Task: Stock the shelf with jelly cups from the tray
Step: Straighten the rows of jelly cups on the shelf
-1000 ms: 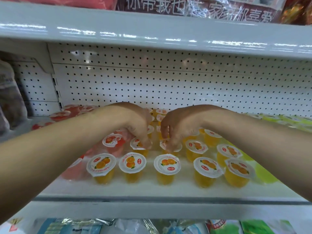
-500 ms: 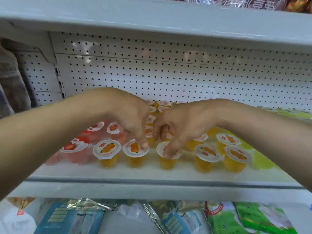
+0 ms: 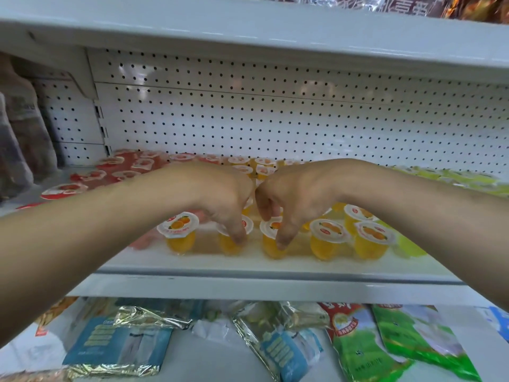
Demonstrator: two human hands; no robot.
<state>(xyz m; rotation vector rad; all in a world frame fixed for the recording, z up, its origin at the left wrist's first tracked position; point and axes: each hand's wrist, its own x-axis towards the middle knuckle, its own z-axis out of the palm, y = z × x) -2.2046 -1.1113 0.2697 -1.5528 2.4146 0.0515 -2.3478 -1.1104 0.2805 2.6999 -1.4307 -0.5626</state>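
Shelf (image 3: 275, 267) first: it's a white metal one with a raised front lip, and behind it there's a white pegboard back panel (image 3: 275, 119) full of little holes. Another white shelf (image 3: 248, 26) sits right overhead, with dark printed packets (image 3: 385, 4) poking over its edge. Your jelly cups are lined up by colour on the middle shelf. The red cups (image 3: 124, 169) are toward the back left, the orange ones are in the middle, and the pale green cups (image 3: 454, 180) run off to the right. The front row has five orange ones, all upright with their printed lids up. Your left hand (image 3: 220, 199) comes in knuckles-up, fingers curled down, and pinches the second orange cup (image 3: 226, 245) by its sides. Your right hand (image 3: 298, 197) does the same on the third orange cup (image 3: 267, 248) right beside it, thumb and fingers bent round it. Your two hands are nearly touching at the knuckles. Both cups look like they're standing on the shelf, but I can't tell for sure whether the bottoms are down. The first orange cup (image 3: 179, 232) stands just left of your left hand, and the fourth orange cup (image 3: 329, 238) and fifth orange cup (image 3: 371, 239) are off to the right. Far left there are some brownish bags (image 3: 22, 133) standing upright, pretty blurry. On the lower shelf you've got flat snack packets lying around, a blue packet (image 3: 118, 346) on the left and a green packet (image 3: 385, 354) on the right.
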